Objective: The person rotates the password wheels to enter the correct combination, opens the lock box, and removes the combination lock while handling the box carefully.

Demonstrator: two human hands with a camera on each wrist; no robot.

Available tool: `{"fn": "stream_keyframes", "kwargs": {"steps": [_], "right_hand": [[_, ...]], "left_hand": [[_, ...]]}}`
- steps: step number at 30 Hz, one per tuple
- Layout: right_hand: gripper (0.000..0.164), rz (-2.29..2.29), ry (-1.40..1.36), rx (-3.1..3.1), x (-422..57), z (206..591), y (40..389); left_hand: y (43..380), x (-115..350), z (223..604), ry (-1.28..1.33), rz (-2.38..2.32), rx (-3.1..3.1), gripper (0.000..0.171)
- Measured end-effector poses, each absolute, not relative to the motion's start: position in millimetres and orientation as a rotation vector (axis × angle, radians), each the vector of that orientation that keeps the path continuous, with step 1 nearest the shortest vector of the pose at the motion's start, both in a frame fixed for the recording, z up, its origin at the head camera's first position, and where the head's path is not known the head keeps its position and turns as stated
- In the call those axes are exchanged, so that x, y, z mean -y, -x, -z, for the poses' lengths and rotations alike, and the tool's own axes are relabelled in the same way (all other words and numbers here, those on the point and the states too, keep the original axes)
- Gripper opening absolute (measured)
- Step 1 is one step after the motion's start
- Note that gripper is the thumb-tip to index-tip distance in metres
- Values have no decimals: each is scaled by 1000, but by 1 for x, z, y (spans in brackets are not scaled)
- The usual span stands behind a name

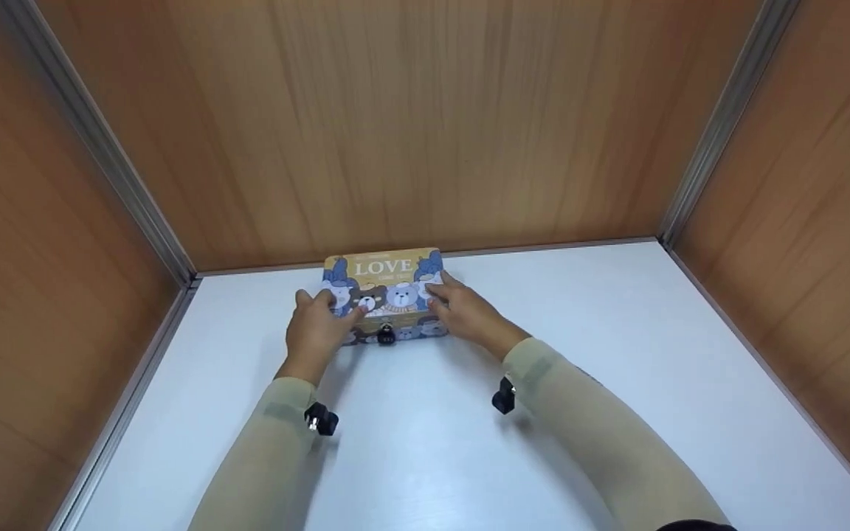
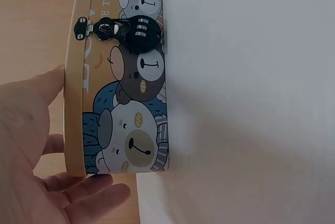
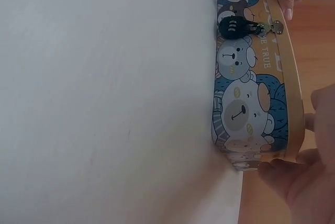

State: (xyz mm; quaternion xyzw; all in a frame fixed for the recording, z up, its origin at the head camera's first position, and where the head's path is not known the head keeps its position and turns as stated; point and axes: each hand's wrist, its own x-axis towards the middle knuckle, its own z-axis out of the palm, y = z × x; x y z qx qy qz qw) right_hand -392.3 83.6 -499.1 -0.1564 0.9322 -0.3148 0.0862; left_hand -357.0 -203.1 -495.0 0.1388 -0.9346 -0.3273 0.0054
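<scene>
A yellow and blue tin box [image 1: 383, 267] with cartoon bears and the word LOVE on its lid is at the back of the white table, close to the rear panel. A small black combination padlock [image 1: 386, 335] hangs from the latch on its front. My left hand [image 1: 314, 328] grips the box's left end, thumb at the lid's front edge and fingers around the side. The right end is held by my right hand [image 1: 469, 313], its fingers at the lid and side. In the left wrist view the padlock [image 2: 141, 34] shows three number dials, and the lid is down.
The white table top [image 1: 410, 442] stretches in front of the box. Wooden panels [image 1: 425, 133] rise behind and on both sides, with grey metal strips [image 1: 720, 118] at the corners. Small black devices [image 1: 322, 419] are worn on both wrists.
</scene>
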Motion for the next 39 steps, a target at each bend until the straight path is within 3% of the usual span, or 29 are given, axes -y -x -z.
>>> {"fn": "stream_keyframes", "kwargs": {"steps": [18,39], "right_hand": [[58,766,325,-2830,-149,483,398],[45,715,297,-2781,-190,460,400]], "left_hand": [[355,153,498,-129,1015,2919,54],[352,135,489,-66,1082,2984,52]]}}
